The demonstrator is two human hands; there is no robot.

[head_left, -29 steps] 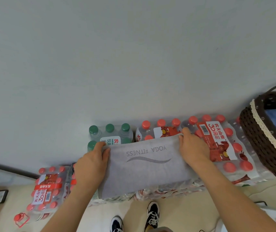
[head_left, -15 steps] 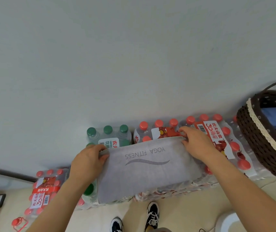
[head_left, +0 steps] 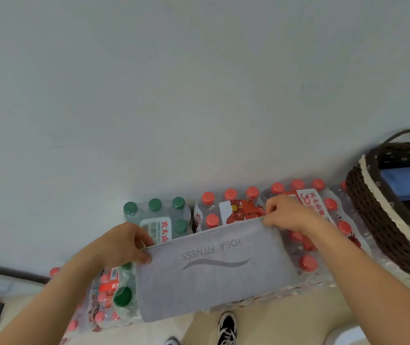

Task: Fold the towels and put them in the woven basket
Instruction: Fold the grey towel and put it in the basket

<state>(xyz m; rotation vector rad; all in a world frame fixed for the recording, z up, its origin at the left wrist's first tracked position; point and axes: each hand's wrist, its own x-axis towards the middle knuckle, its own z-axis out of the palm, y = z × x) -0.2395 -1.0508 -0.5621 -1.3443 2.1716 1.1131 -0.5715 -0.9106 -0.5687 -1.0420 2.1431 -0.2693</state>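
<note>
While the left hand (head_left: 121, 245) pinched the far left corner of the soft grey towel (head_left: 214, 277), it lay across shrink-wrapped water bottles (head_left: 207, 197), with "YOGA FITNESS" reading upside down. The right hand (head_left: 288, 212) pinched the other corner, and that edge was lifted slightly higher than before. Off right, the brown woven basket (head_left: 378, 232) held a blue folded cloth (head_left: 405, 183).

- Wall (head_left: 199, 95) rises close behind the bottle packs and blocks any reach past the far row of caps.
- Red-capped bottle packs (head_left: 308, 262) lie between the grey towel (head_left: 211, 282) and the woven basket (head_left: 378, 225): a low, bumpy top with open air above.
- Woven basket is open on top; its loop handle (head_left: 403, 135) stands at the far rim, and a blue towel (head_left: 405, 181) covers part of its inside.
- Left hand (head_left: 121, 245) and right hand (head_left: 291, 212) pinch the grey towel's far corners; its middle lies uncovered.
</note>
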